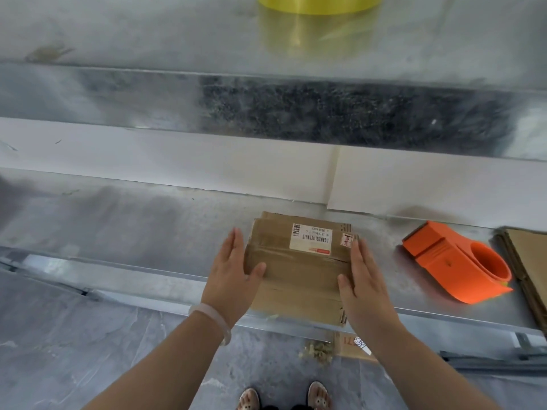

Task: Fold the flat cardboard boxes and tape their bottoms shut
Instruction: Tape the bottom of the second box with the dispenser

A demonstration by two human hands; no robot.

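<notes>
A flat brown cardboard box [299, 273] with a white shipping label lies on the metal shelf [148, 232] in front of me, its near edge reaching the shelf's front lip. My left hand [233, 270] lies flat against the box's left edge, fingers straight, thumb on the cardboard. At the right edge, my right hand [362, 279] rests with straight fingers, thumb on the top face. An orange tape dispenser [455, 261] sits on the shelf to the right of the box.
More flat cardboard [529, 261] lies at the far right of the shelf. A yellow tape roll [318, 2] stands on the upper shelf. A white board [207, 167] lines the back. A cardboard piece [352, 347] and debris lie on the floor below.
</notes>
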